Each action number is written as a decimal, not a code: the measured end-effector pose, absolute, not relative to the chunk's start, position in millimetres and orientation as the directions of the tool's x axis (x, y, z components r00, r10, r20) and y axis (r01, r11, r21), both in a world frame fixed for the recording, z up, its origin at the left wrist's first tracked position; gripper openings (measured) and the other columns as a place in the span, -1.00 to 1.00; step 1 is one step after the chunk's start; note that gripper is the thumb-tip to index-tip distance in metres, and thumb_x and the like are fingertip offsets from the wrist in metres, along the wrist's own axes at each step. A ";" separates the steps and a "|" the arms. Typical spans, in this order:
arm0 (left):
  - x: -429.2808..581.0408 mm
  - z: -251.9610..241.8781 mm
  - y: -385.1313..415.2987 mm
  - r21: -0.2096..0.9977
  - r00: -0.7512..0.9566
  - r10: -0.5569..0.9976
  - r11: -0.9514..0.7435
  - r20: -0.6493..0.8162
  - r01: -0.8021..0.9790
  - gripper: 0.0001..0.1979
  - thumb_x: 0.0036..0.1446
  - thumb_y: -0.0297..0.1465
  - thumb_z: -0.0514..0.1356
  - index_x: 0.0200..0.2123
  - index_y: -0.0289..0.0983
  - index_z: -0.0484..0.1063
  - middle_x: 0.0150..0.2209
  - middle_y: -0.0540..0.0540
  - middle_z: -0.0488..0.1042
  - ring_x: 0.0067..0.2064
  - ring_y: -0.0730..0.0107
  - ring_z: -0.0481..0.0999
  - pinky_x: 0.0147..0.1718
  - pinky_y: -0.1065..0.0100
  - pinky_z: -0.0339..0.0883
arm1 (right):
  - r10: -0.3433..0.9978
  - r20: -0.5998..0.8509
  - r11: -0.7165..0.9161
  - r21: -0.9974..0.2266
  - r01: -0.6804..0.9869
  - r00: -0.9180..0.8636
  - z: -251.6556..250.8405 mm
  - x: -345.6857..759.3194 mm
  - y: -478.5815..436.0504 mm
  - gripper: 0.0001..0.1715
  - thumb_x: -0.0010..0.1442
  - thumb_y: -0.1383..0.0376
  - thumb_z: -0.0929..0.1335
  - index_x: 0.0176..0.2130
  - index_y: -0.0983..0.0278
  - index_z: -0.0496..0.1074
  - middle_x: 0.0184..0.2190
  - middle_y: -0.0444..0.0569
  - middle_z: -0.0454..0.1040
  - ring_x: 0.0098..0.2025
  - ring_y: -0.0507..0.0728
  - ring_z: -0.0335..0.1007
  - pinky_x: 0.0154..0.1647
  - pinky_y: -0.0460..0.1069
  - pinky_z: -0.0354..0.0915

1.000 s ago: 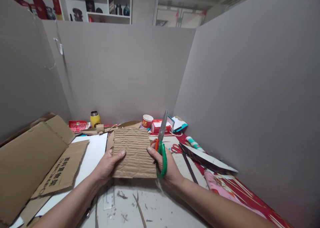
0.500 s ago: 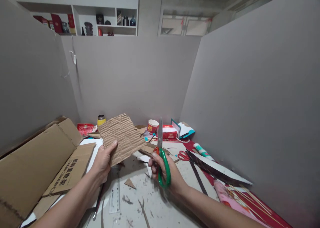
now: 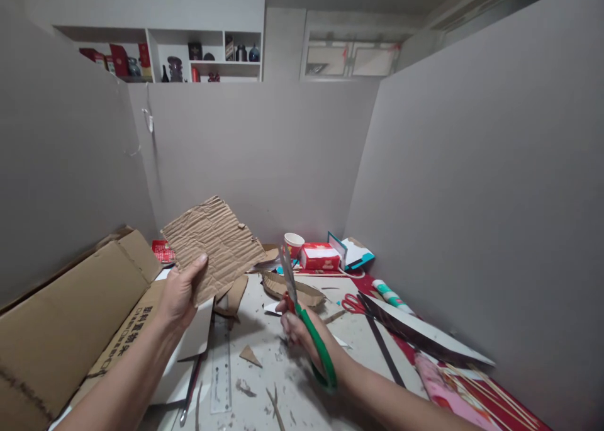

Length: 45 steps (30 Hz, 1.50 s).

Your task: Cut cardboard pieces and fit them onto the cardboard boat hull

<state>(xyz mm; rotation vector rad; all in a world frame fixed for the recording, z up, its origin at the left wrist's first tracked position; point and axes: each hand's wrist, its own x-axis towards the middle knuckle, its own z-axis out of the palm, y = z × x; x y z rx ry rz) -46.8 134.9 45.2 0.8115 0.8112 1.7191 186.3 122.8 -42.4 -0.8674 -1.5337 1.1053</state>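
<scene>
My left hand [image 3: 182, 291] grips a ridged piece of corrugated cardboard [image 3: 214, 245] by its lower left side, thumb on the near face. The piece is held up above the table, tilted. In my right hand [image 3: 306, 336] is a pair of scissors [image 3: 309, 330] with green and red handles, blades pointing up and slightly left, apart from the cardboard. The blades look closed. Below the hands, a small cardboard triangle [image 3: 250, 355] and thin scraps lie on the grey-white tabletop [image 3: 264, 387]. A curved cardboard piece [image 3: 295, 289] rests behind my right hand.
Folded cardboard boxes [image 3: 75, 299] fill the left side. A clear ruler [image 3: 221, 374] lies near the front. Toward the back stand a paper cup [image 3: 294, 243] and a red tissue pack [image 3: 319, 256]. Red-handled scissors [image 3: 353, 303] and wooden sticks [image 3: 491, 393] lie right. Grey partitions [image 3: 255, 154] surround the table.
The cardboard in my left hand has moved left and slightly up. The scissors have tipped to the left and come lower. The view has shifted a little.
</scene>
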 end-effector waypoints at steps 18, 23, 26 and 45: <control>-43.4 62.4 115.9 0.810 -0.262 0.917 -0.390 0.300 -0.438 -0.64 -0.08 -0.42 0.39 -0.15 -0.28 0.48 -0.24 -0.09 0.63 -0.07 0.14 0.57 -0.01 0.17 0.41 | 0.794 0.434 0.558 -0.797 0.229 -0.425 -38.2 190.4 118.3 -0.70 0.12 0.12 0.37 -0.19 0.24 0.40 -0.48 -0.10 0.35 -0.32 0.19 0.29 -0.20 0.02 0.25; -43.9 56.8 117.6 0.843 -0.239 0.929 -0.359 0.282 -0.401 -0.59 -0.12 -0.36 0.41 -0.15 -0.28 0.50 -0.20 -0.12 0.62 -0.09 0.12 0.58 -0.02 0.14 0.41 | 0.803 0.413 0.536 -0.815 0.219 -0.429 -29.3 188.1 114.3 -0.61 0.17 0.02 0.30 -0.16 0.25 0.40 -0.48 -0.08 0.35 -0.35 0.19 0.29 -0.19 0.04 0.25; -43.8 53.8 118.5 0.859 -0.219 0.937 -0.340 0.274 -0.383 -0.60 -0.13 -0.34 0.42 -0.16 -0.30 0.50 -0.18 -0.16 0.62 -0.09 0.10 0.58 -0.01 0.12 0.40 | 0.808 0.409 0.533 -0.814 0.230 -0.425 -29.3 187.3 115.0 -0.54 0.17 -0.03 0.28 -0.16 0.27 0.41 -0.42 -0.04 0.39 -0.34 0.19 0.30 -0.22 0.02 0.25; -45.2 51.1 120.5 0.891 -0.244 0.932 -0.337 0.270 -0.305 -0.49 -0.18 -0.31 0.44 -0.10 -0.31 0.49 -0.18 -0.18 0.62 -0.15 0.08 0.60 -0.03 0.10 0.40 | 0.858 0.358 0.440 -0.882 0.166 -0.368 -25.8 185.7 109.7 -0.47 0.15 -0.14 0.24 -0.48 0.25 0.22 -0.57 -0.18 0.09 -0.51 0.03 -0.04 -0.51 -0.07 -0.02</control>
